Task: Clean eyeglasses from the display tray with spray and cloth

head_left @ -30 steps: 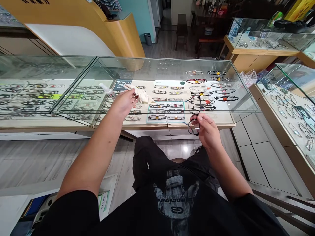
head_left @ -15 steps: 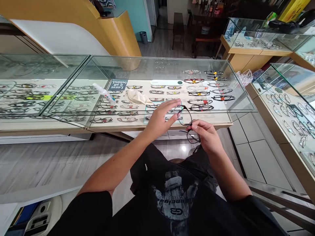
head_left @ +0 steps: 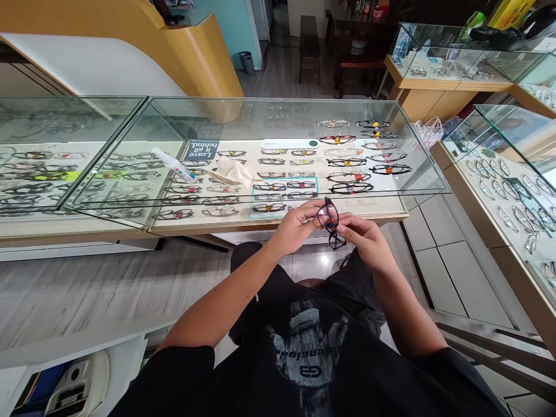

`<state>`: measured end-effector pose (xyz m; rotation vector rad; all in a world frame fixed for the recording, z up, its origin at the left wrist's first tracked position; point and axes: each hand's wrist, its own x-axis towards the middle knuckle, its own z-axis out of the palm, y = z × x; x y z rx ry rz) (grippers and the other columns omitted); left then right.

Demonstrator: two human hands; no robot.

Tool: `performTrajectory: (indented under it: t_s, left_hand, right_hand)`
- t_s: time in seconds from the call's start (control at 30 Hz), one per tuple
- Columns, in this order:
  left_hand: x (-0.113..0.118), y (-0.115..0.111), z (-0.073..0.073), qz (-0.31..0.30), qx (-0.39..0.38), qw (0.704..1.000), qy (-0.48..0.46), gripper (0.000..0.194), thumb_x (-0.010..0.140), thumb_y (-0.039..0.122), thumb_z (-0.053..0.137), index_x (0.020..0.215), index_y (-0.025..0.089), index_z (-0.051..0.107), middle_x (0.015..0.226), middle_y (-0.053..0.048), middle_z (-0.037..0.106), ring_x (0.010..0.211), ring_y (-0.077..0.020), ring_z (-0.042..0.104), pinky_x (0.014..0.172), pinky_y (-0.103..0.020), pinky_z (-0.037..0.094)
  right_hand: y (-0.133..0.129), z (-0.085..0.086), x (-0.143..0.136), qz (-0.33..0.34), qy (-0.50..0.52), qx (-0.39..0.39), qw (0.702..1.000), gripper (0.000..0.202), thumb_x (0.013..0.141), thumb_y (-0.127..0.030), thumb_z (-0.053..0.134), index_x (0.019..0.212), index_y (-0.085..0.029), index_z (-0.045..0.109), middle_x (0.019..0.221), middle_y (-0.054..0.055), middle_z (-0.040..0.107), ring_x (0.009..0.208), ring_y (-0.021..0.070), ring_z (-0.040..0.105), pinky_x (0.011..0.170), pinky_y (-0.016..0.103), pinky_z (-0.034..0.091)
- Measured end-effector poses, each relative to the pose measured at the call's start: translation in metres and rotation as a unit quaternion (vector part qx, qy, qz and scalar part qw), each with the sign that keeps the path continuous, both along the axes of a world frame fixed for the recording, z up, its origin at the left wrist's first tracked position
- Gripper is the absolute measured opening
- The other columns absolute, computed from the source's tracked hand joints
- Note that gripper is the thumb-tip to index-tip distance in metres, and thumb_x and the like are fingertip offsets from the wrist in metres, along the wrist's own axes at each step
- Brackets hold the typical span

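A pair of black-framed eyeglasses (head_left: 329, 215) is held upright on its side between my hands, one lens above the other. My left hand (head_left: 297, 225) is closed, its fingertips at the edge of the upper lens. Lower down, my right hand (head_left: 364, 236) pinches the frame near the bridge and the lower lens. Beyond them, on the glass top of the display case, lie a crumpled cream cloth (head_left: 236, 172) and a white spray bottle (head_left: 174, 164) on its side.
The glass display case (head_left: 269, 229) runs across in front of me, with rows of eyeglasses inside and a dark sign (head_left: 202, 150). More showcases (head_left: 490, 229) stand at the right. Behind is a wooden bench (head_left: 308, 46) and a small bin (head_left: 247, 62).
My left hand has come down from an open, outstretched pose and closed at the eyeglasses' edge. The eyeglasses have turned slightly; my right hand keeps its hold.
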<state>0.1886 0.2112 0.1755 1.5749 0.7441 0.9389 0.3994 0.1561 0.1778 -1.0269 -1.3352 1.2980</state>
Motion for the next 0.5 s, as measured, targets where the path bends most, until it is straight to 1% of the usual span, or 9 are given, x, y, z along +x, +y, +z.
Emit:
performTrajectory:
  t_s: [0.1,0.17,0.2,0.27,0.3,0.33,0.37,0.4,0.5]
  left_hand:
    - [0.001,0.000,-0.003,-0.005,-0.026,1.000,-0.011,0.037,0.099,0.055,0.069,0.113,0.024,0.083,0.143,-0.011,0.071,0.134,-0.0310,0.065,0.114,-0.043,0.051]
    - [0.001,-0.001,-0.007,0.017,-0.065,0.997,-0.023,0.041,0.098,0.059,0.069,0.114,0.022,0.080,0.137,-0.011,0.074,0.131,-0.0302,0.067,0.110,-0.042,0.054]
    - [0.001,-0.003,-0.011,0.028,-0.100,0.994,-0.028,0.044,0.098,0.061,0.068,0.113,0.021,0.078,0.131,-0.012,0.076,0.124,-0.0292,0.070,0.104,-0.040,0.057]
    - [0.001,-0.008,-0.022,0.041,-0.189,0.980,-0.035,0.050,0.096,0.067,0.067,0.109,0.019,0.074,0.116,-0.013,0.080,0.102,-0.0261,0.076,0.086,-0.036,0.060]
    - [0.002,-0.011,-0.028,0.042,-0.234,0.971,-0.035,0.053,0.095,0.069,0.067,0.108,0.018,0.072,0.112,-0.014,0.080,0.093,-0.0245,0.077,0.078,-0.034,0.059]
    - [0.003,-0.016,-0.035,0.042,-0.271,0.961,-0.034,0.055,0.093,0.070,0.068,0.110,0.017,0.070,0.113,-0.015,0.080,0.089,-0.0238,0.077,0.072,-0.032,0.058]
    - [0.005,-0.020,-0.042,0.045,-0.295,0.954,-0.034,0.057,0.092,0.070,0.070,0.113,0.017,0.070,0.119,-0.017,0.080,0.090,-0.0242,0.078,0.070,-0.031,0.057]
    - [0.007,-0.025,-0.048,0.048,-0.309,0.949,-0.039,0.058,0.091,0.069,0.072,0.117,0.018,0.069,0.128,-0.018,0.077,0.096,-0.0256,0.078,0.071,-0.031,0.058]
    - [0.014,-0.035,-0.064,0.052,-0.303,0.948,-0.080,0.054,0.092,0.063,0.073,0.126,0.021,0.068,0.153,-0.016,0.064,0.122,-0.0312,0.074,0.081,-0.033,0.059]
  right_hand:
    - [0.000,-0.004,0.000,-0.006,0.007,-0.014,1.000,0.016,0.094,-0.044,0.080,0.098,-0.030,0.086,0.101,0.004,0.080,0.101,0.0254,0.071,0.091,0.040,0.054]
    - [0.001,-0.007,0.002,-0.030,0.008,-0.005,1.000,0.015,0.093,-0.044,0.081,0.097,-0.029,0.086,0.102,0.004,0.081,0.100,0.0259,0.071,0.091,0.040,0.054]
    - [0.002,-0.008,0.004,-0.047,0.009,0.004,0.999,0.015,0.093,-0.043,0.081,0.096,-0.029,0.086,0.102,0.005,0.081,0.100,0.0261,0.071,0.092,0.041,0.054]
    - [0.003,-0.012,0.009,-0.084,0.016,0.021,0.996,0.012,0.092,-0.041,0.082,0.095,-0.030,0.087,0.102,0.004,0.080,0.101,0.0263,0.071,0.095,0.042,0.055]
    - [0.004,-0.014,0.011,-0.101,0.027,0.027,0.994,0.010,0.091,-0.040,0.083,0.094,-0.031,0.087,0.101,0.004,0.080,0.101,0.0264,0.071,0.096,0.042,0.055]
    - [0.004,-0.016,0.014,-0.114,0.043,0.028,0.992,0.009,0.090,-0.039,0.083,0.092,-0.031,0.087,0.101,0.004,0.081,0.101,0.0266,0.072,0.097,0.043,0.055]
    - [0.005,-0.017,0.016,-0.121,0.061,0.024,0.990,0.008,0.089,-0.039,0.084,0.091,-0.032,0.087,0.101,0.003,0.081,0.101,0.0270,0.072,0.099,0.043,0.055]
    - [0.005,-0.019,0.017,-0.125,0.079,0.017,0.989,0.008,0.088,-0.040,0.085,0.090,-0.032,0.087,0.100,0.003,0.082,0.102,0.0275,0.073,0.100,0.044,0.055]
    - [0.005,-0.023,0.018,-0.126,0.115,-0.011,0.985,0.012,0.083,-0.043,0.088,0.087,-0.032,0.088,0.098,0.003,0.083,0.100,0.0283,0.074,0.103,0.045,0.055]
